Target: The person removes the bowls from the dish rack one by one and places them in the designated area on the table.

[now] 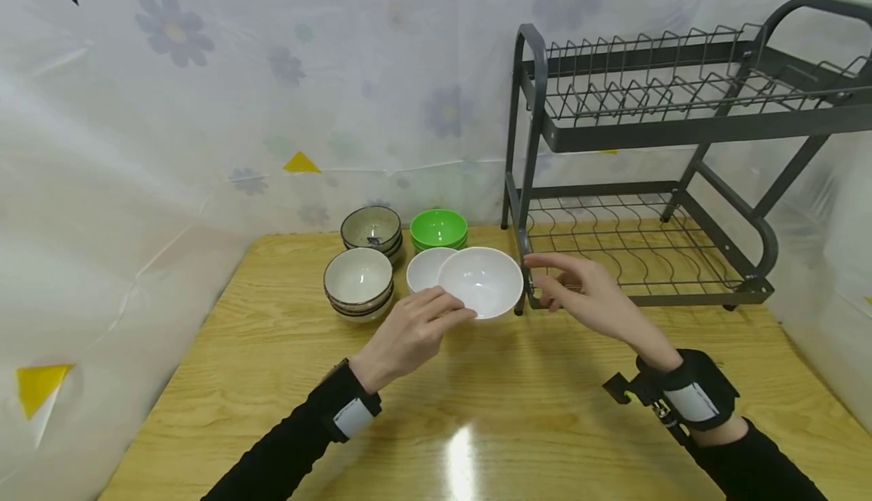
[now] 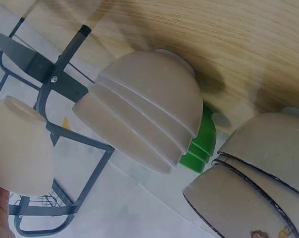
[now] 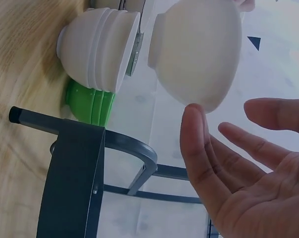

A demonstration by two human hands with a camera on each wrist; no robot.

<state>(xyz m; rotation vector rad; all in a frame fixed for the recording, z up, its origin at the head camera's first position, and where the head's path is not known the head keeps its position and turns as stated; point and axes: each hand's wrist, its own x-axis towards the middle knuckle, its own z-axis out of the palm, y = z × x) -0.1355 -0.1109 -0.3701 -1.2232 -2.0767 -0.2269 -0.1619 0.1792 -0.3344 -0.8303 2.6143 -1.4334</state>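
Observation:
A white bowl [image 1: 481, 283] is held up off the table, its rim pinched by the left hand [image 1: 415, 327] at the near left side. The right hand [image 1: 593, 293] is at the bowl's right side with fingers spread. In the right wrist view, one fingertip [image 3: 193, 111] meets the outline of the lifted bowl [image 3: 199, 54]; whether it touches cannot be told. Behind the lifted bowl stands a stack of white bowls [image 1: 424, 269], partly hidden in the head view. The left wrist view shows that white stack [image 2: 144, 109] beside the lifted bowl [image 2: 21, 148].
A green bowl stack [image 1: 439, 227] stands behind the white one. Two stacks of dark-rimmed bowls, a front one [image 1: 357, 278] and a back one [image 1: 371, 226], stand to the left. A dark two-tier dish rack [image 1: 640, 300] stands at the right, close by the right hand.

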